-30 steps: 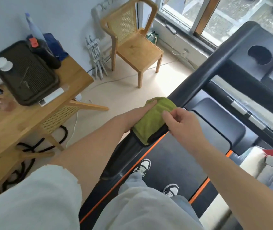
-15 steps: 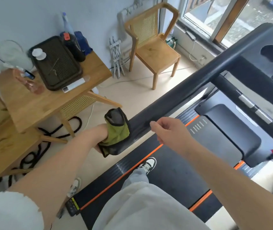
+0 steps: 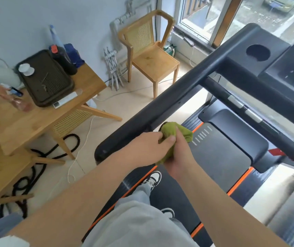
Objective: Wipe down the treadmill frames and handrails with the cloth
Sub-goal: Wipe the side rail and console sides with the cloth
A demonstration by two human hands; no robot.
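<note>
A bunched green cloth sits just to the right of the treadmill's black left handrail, between my two hands. My left hand pinches the cloth with thumb and fingers from the left. My right hand grips the cloth from below and the right, its fingers hidden under the fabric. The handrail runs from its rounded near end up to the black console. The cloth hangs off the rail over the treadmill deck.
A wooden table with a dark tray stands left of the treadmill. A wooden chair is by the window. Black cable coils on the floor. A crossbar spans the treadmill. My shoes stand on the belt.
The left hand pulled the cloth off the rail's near end and brought it right, past the rail. The right hand, empty before, now grips the cloth too.
</note>
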